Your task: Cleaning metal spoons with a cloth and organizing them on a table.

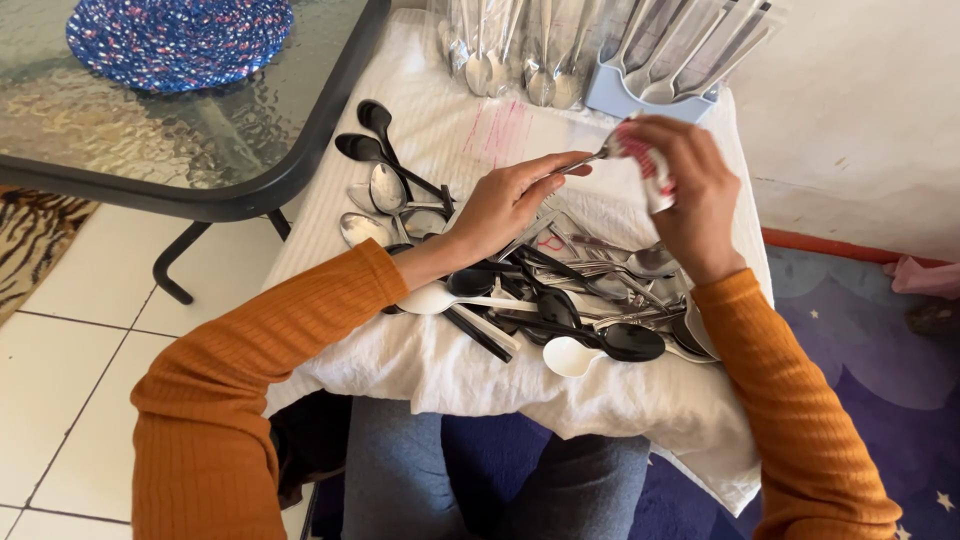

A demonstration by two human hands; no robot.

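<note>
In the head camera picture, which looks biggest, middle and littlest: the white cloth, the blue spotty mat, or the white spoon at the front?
1. white cloth, biggest by far.
2. blue spotty mat, partly cut off by the picture's edge.
3. white spoon, littlest.

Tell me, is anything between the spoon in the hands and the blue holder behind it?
Nothing visible. The left hand and right hand hold the spoon above the white cloth. The blue holder stands just beyond it, with open space between; other spoons already stand inside.
</note>
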